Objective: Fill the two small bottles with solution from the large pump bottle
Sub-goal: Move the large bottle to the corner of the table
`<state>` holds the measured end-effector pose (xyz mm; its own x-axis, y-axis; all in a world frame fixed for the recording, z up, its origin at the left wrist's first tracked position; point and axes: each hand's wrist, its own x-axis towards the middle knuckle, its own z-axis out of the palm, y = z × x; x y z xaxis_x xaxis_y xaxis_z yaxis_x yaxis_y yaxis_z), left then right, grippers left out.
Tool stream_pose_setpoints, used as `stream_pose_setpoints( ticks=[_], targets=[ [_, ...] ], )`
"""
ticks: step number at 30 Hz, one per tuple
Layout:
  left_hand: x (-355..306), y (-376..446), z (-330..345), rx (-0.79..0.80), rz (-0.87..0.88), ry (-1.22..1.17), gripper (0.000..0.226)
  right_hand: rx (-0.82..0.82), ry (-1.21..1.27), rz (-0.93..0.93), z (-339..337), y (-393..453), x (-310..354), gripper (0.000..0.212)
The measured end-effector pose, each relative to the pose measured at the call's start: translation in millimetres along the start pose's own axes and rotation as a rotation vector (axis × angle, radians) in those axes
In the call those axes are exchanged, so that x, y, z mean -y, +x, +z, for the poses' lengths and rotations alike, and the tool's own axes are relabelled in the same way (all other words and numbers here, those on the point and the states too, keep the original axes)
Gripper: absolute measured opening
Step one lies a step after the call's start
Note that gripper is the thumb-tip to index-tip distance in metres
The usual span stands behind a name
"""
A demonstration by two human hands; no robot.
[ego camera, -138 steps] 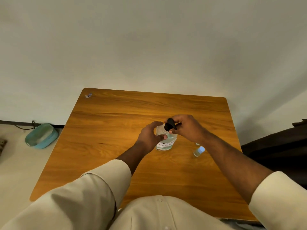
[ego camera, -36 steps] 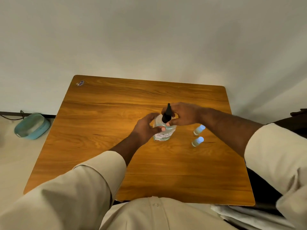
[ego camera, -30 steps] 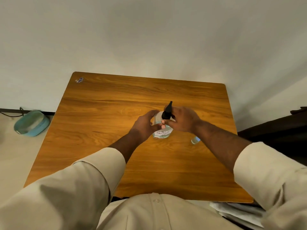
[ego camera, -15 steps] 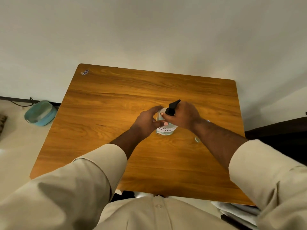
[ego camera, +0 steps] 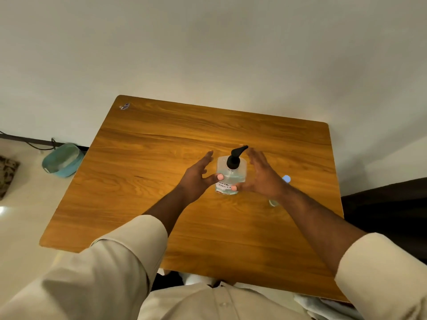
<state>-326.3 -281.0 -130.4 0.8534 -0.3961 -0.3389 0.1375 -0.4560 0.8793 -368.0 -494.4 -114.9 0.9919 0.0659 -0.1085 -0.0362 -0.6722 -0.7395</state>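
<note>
Both hands, left hand (ego camera: 196, 174) and right hand (ego camera: 261, 176), flank the pump bottle (ego camera: 231, 176) with fingers spread straight, thumbs touching its front. It stands upright mid-table (ego camera: 161, 158), clear, partly filled, black pump on top. 2 small bottles (ego camera: 286, 179) sit mostly hidden behind the right wrist.

Plain pale wall (ego camera: 208, 42), wooden table (ego camera: 161, 158), teal bin (ego camera: 62, 160) on light floor (ego camera: 20, 227)

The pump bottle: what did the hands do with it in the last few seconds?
Both hands let go. The left hand released the pump bottle and the right hand released its black pump head; now they flank it with fingers straight. The bottle stayed upright on the table, with a small bottle beyond the right wrist.
</note>
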Motion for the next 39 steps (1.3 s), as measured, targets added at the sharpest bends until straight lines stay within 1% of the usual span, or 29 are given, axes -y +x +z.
stream_pose_setpoints(
  ticks=[1,2,4,6,8,11,15,19,21,24,30,33,36,39],
  targets=[
    [3,0,-4,-0.001,-0.021,0.019,0.088,0.044,0.014,0.000,3,3,-1,0.102],
    [6,0,-9,0.006,-0.040,0.041,0.090,0.059,0.060,0.018,8,6,0,0.098],
    [15,0,-20,0.024,-0.062,0.071,0.092,0.052,0.245,0.078,19,14,1,0.083],
    [26,3,-37,0.024,-0.085,0.099,0.092,0.021,0.355,0.112,31,26,3,0.075],
    [37,6,-55,-0.002,-0.105,0.153,0.090,0.001,0.367,0.130,40,36,11,0.075],
    [55,14,-98,-0.086,-0.149,0.276,0.086,0.004,0.357,0.122,60,70,37,0.075],
    [79,43,-187,-0.141,-0.242,0.501,0.086,0.058,0.361,0.079,93,145,86,0.074],
    [99,90,-265,-0.131,-0.309,0.648,0.086,0.082,0.342,0.043,116,236,135,0.075],
    [108,116,-293,-0.116,-0.335,0.703,0.088,0.076,0.341,0.031,127,279,151,0.078],
    [118,157,-323,-0.087,-0.326,0.730,0.090,0.060,0.347,-0.002,137,337,172,0.080],
    [140,211,-339,-0.016,-0.312,0.716,0.095,0.103,0.302,0.002,156,413,182,0.078],
    [148,222,-337,0.035,-0.309,0.754,0.096,0.145,0.374,0.067,160,430,181,0.078],
    [150,227,-331,0.033,-0.311,0.781,0.091,0.177,0.432,0.092,161,438,181,0.076],
    [145,225,-324,0.028,-0.338,0.757,0.089,0.222,0.531,0.114,161,435,180,0.082]
  ],
)
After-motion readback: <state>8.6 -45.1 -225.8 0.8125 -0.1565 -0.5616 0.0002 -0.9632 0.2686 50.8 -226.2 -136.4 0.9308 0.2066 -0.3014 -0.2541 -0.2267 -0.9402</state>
